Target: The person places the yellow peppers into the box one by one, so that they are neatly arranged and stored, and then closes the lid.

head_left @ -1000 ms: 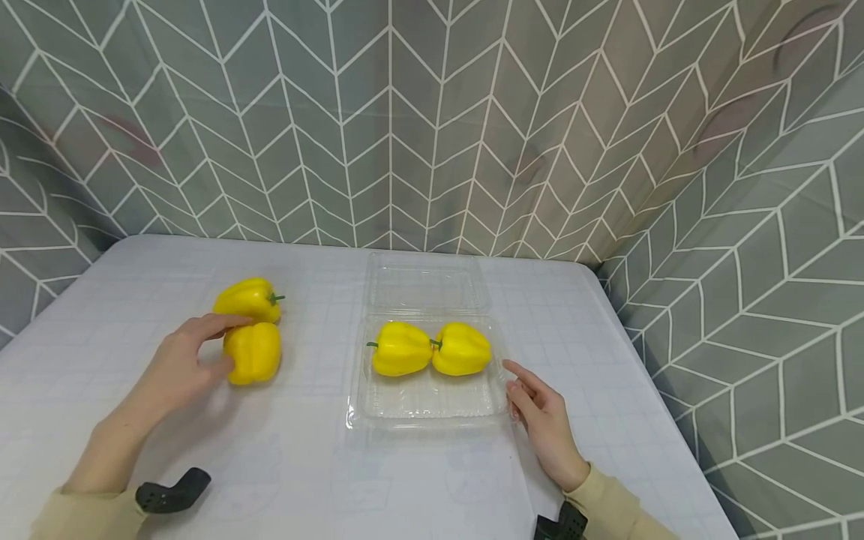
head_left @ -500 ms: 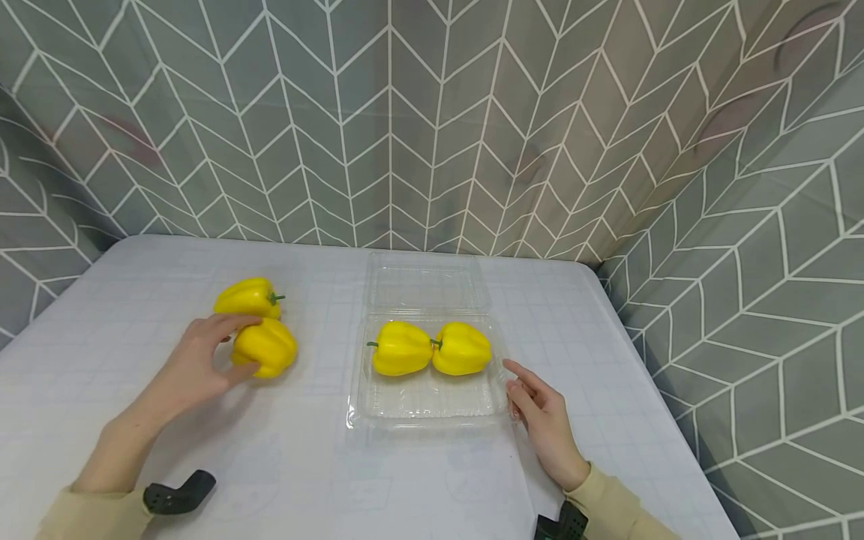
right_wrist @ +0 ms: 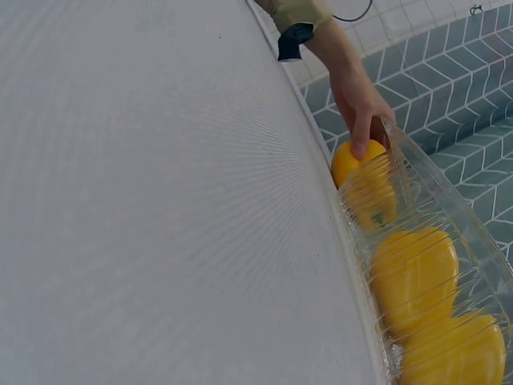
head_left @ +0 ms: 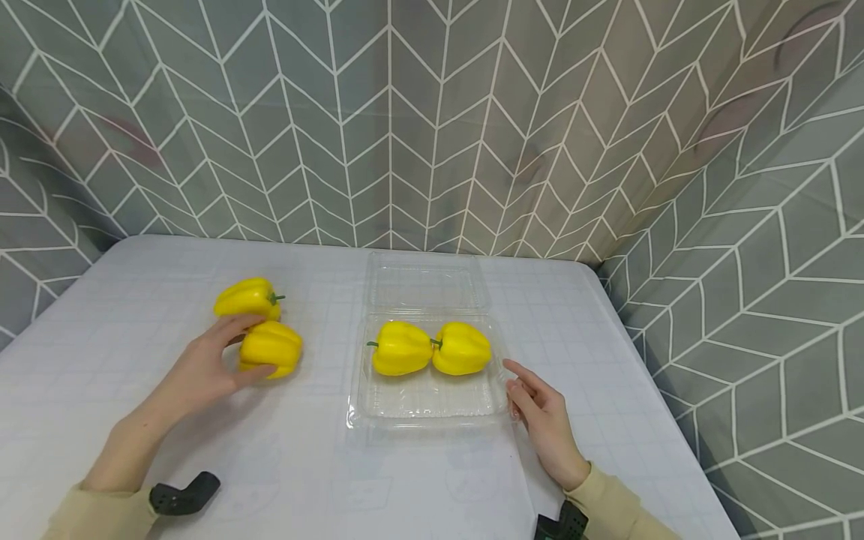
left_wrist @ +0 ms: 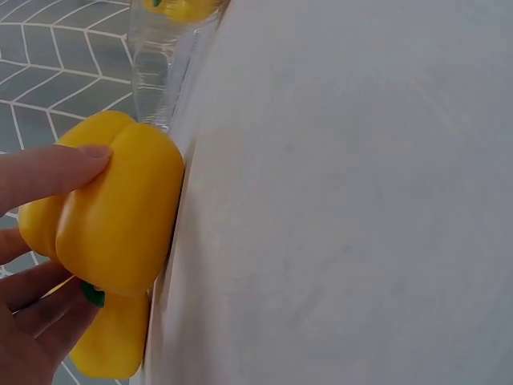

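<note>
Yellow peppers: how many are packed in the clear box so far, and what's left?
Two peppers lie in the open clear clamshell box. The left hand grips a third pepper on the table; a fourth pepper lies behind it. The right hand rests by the box; its lid is open.

The left hand [head_left: 202,367] now grips the near yellow pepper [head_left: 271,349] and carries it rightward, closer to the clear tray [head_left: 425,409]; the pepper is turned from upright onto its side (its stem is hidden).
</note>
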The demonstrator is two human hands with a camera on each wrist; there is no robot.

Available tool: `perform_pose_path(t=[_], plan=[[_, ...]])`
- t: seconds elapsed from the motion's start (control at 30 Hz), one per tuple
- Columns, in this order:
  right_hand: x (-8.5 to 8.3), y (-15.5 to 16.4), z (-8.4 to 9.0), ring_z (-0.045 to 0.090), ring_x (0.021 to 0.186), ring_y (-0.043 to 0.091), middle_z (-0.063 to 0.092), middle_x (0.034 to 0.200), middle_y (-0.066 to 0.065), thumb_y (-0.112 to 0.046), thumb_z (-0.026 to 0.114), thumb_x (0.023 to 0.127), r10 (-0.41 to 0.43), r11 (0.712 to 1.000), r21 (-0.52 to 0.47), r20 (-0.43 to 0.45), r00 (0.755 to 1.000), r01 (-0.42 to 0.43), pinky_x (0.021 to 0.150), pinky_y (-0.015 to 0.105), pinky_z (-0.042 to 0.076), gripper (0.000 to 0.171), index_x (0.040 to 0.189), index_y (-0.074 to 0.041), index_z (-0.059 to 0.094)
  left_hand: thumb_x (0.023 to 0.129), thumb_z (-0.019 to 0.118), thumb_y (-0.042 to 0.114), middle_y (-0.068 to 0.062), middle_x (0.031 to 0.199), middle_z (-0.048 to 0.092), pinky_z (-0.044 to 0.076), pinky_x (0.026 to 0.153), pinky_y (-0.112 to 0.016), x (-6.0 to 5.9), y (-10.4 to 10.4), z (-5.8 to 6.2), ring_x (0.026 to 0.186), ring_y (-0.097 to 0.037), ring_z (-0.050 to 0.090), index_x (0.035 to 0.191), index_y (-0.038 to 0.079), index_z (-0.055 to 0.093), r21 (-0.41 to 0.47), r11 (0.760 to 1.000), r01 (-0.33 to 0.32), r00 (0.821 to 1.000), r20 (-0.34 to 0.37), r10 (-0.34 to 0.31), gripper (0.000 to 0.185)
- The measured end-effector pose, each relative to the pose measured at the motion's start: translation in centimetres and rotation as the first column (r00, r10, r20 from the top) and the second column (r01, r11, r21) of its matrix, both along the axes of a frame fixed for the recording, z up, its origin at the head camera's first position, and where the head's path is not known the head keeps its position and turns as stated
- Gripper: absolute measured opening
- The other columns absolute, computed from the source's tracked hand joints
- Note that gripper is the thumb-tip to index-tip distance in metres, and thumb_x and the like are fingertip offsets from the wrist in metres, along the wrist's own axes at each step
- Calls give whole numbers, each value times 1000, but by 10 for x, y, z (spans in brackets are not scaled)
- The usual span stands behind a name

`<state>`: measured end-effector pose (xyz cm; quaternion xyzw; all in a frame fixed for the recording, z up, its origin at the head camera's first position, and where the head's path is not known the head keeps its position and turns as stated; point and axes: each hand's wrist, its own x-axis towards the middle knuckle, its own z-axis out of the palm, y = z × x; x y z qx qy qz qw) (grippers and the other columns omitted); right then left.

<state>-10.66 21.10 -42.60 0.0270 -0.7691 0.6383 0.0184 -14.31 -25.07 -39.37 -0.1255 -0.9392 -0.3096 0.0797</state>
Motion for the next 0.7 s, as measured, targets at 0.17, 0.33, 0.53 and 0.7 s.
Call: perform_pose_path(t=[0.17,0.33,0.53,0.7], plan=[[0,0,1,43,61,14,46,71,7,-26,55,95,-7,1000,-2,7,1000,7,50,22,37,39,132,-13,53,74,75,47,-19,135,48,40,92,-60,-1,2,0,115,-43,49,137,7,41,26,1000,-1,996,86,-1,82],[0,-1,1,43,61,14,45,71,7,-27,56,94,-7,1000,-3,14,1000,7,50,22,36,40,131,-14,53,74,71,55,-19,138,45,39,94,-59,-1,3,0,117,-43,47,140,10,37,32,999,-12,990,142,8,87],[1,-1,1,43,61,14,45,70,7,-27,56,94,-9,1000,-2,12,1000,9,50,22,36,40,131,-14,53,77,68,55,-19,138,46,43,91,-58,-1,3,1,116,-42,49,142,9,38,13,1000,-28,988,149,26,85],[0,-1,1,43,61,15,46,71,7,-27,56,94,-8,1000,4,11,1000,8,50,22,37,40,131,-14,53,77,67,56,-21,135,48,45,89,-58,0,1,2,115,-43,49,141,7,40,14,999,-37,989,143,34,85]])
